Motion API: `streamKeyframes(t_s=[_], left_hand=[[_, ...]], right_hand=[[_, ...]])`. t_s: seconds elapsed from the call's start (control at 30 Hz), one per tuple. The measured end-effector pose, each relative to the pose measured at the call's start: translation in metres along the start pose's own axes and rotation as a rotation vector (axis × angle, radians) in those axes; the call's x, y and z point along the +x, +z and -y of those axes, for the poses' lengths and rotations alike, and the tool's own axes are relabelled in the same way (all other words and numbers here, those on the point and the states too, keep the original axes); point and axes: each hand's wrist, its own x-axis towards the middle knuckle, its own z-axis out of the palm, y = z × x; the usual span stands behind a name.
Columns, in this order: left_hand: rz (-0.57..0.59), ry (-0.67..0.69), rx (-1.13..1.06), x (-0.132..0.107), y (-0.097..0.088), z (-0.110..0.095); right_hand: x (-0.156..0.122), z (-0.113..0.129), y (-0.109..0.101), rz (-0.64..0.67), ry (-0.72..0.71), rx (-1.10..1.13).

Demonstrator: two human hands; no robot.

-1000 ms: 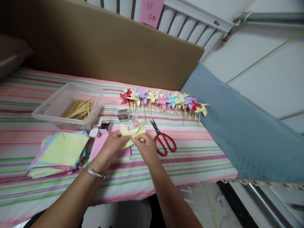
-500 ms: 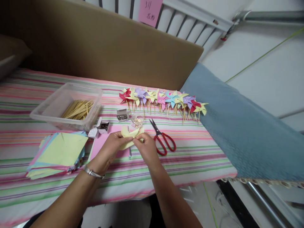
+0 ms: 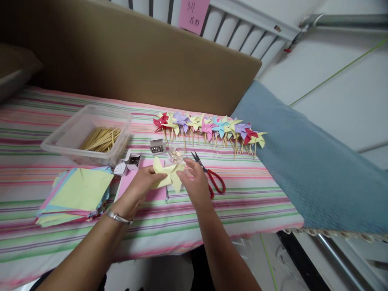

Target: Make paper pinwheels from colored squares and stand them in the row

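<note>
My left hand [image 3: 142,186] pinches a pale yellow paper pinwheel [image 3: 167,174] at its middle, just above a pink paper sheet [image 3: 133,184]. To its right, my right hand [image 3: 197,182] has its fingers spread and holds nothing. One fingertip is near the pinwheel's right blade. That hand covers part of the red-handled scissors [image 3: 214,178]. A small clear cup [image 3: 176,152] stands just beyond the pinwheel.
A row of finished coloured pinwheels [image 3: 209,129] on sticks lies at the back of the striped cloth [image 3: 230,202]. On the left are a clear tub [image 3: 87,135] of wooden sticks, a stack of coloured paper squares [image 3: 75,194] and small boxes of pins [image 3: 157,147]. A blue blanket [image 3: 303,169] lies to the right.
My right hand let go of the yellow pinwheel and moved right and forward, opening over the scissors. The pinwheel's blades have spread while my left hand keeps holding it.
</note>
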Motion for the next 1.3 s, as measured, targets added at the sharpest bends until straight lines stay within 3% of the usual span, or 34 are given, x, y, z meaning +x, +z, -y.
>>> streamKeyframes(t_s=[0.13, 0.3, 0.5, 0.63, 0.83, 1.1, 1.2, 1.3], left_hand=[[0.129, -0.01, 0.171, -0.002, 0.001, 0.005], [0.258, 0.086, 0.35, 0.001, -0.001, 0.015], [0.332, 0.088, 0.325, 0.006, -0.003, 0.02], [0.32, 0.113, 0.33, 0.008, -0.005, 0.024], [0.14, 0.203, 0.451, 0.007, -0.008, 0.023], [-0.238, 0.381, 0.439, 0.0, 0.005, 0.01], [-0.253, 0.312, 0.296, 0.0, 0.01, 0.01], [-0.146, 0.193, 0.111, -0.001, 0.011, 0.012]], right_hand=[[-0.001, 0.003, -0.005, 0.181, -0.083, -0.145], [-0.005, 0.003, -0.006, 0.421, 0.052, -0.096], [-0.004, -0.006, -0.009, 0.51, 0.134, -0.022], [-0.003, -0.012, -0.008, 0.564, 0.156, 0.054], [-0.003, -0.005, -0.004, 0.528, 0.214, 0.226], [-0.005, 0.001, 0.0, 0.265, 0.064, 0.128], [-0.005, -0.002, 0.002, 0.188, 0.019, 0.144], [-0.006, -0.002, 0.004, 0.183, 0.034, 0.246]])
